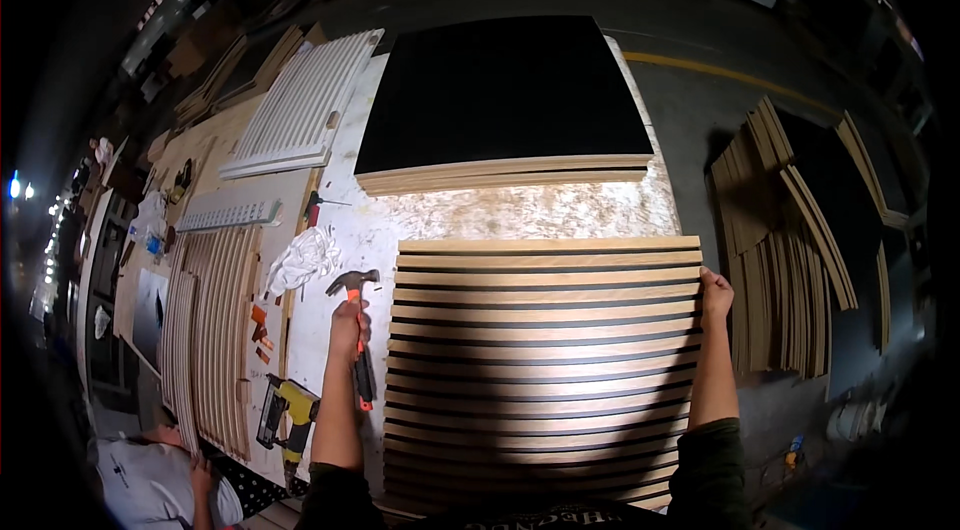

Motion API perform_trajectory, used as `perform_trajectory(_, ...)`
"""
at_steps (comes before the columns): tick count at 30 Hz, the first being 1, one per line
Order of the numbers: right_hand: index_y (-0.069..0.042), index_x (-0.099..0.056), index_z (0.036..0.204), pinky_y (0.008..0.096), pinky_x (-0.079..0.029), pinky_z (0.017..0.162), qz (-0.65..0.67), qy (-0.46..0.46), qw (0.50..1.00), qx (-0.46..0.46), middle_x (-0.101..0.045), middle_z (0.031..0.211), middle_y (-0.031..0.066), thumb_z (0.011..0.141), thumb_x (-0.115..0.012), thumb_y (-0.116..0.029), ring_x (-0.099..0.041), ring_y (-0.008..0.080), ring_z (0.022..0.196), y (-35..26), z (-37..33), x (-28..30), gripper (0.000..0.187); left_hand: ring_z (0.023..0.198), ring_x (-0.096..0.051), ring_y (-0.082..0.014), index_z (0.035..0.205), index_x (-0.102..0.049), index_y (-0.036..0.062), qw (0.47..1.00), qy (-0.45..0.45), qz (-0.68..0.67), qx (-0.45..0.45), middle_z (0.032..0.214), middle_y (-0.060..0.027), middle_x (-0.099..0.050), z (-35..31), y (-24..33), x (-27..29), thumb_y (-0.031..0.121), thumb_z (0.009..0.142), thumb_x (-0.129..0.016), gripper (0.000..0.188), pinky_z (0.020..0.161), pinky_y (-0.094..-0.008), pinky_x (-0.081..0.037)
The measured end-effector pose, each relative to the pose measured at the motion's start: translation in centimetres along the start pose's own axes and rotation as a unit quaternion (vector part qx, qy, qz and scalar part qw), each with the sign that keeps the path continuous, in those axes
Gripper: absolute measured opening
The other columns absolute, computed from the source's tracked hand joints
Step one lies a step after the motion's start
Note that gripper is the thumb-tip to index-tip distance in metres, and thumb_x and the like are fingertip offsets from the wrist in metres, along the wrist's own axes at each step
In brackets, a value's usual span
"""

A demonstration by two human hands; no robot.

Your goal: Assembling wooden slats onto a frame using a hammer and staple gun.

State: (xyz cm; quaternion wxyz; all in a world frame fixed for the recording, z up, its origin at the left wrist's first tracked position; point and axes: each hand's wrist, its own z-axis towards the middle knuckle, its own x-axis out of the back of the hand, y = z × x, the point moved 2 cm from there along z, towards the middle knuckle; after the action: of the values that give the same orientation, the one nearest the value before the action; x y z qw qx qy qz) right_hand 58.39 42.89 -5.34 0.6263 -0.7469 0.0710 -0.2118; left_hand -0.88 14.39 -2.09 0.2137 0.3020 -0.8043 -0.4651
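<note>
My left hand (346, 328) is closed around the handle of a claw hammer (354, 280) with a rusty metal head and a red and black grip, just left of a slatted panel. That panel (540, 330) has pale wood slats over a dark backing and lies flat on the worktable before me. At its upper right edge, my right hand (715, 292) grips the panel's side with the fingers partly hidden. A shadow covers much of the panel's middle and lower part. Left of the hammer lies a crumpled white cloth (305, 260).
A stack of black boards (505, 95) sits on the worktable (500, 213) behind the panel. A yellow and black nail gun (290, 415) lies at lower left, with a screwdriver (315, 208) farther up. Wood strips (215, 330) lie left, near another person (165, 480). Stacked boards (780, 260) stand right.
</note>
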Motion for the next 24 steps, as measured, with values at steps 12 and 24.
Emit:
perform_trajectory(12,0.0,-0.065,0.08,0.0228,-0.04,0.062,0.013,-0.031,0.999,-0.027,-0.06,0.073,-0.0007,0.081,-0.067,-0.017,-0.049,0.0077,0.065,-0.2,0.0,-0.4,0.017,0.032,-0.031,-0.0087,0.086,-0.051,0.0068,1.0,0.018,0.012,0.004,0.049,0.0014,-0.041,1.2,0.0,0.0,0.031,0.091,-0.047,0.025,0.029,-0.0234,-0.024)
perform_trajectory(24,0.0,-0.068,0.084,0.0288,-0.048,0.066,-0.128,0.021,0.991,-0.016,-0.065,0.073,0.0065,0.078,-0.064,-0.019,-0.057,0.013,0.072,1.3,1.3,0.9,0.02,0.034,-0.028,-0.0021,0.084,-0.053,0.0163,0.994,-0.058,0.086,-0.042,0.052,0.0093,-0.035,3.4,-1.1,-0.2,0.038,0.085,-0.053,0.021,0.028,-0.0196,-0.022)
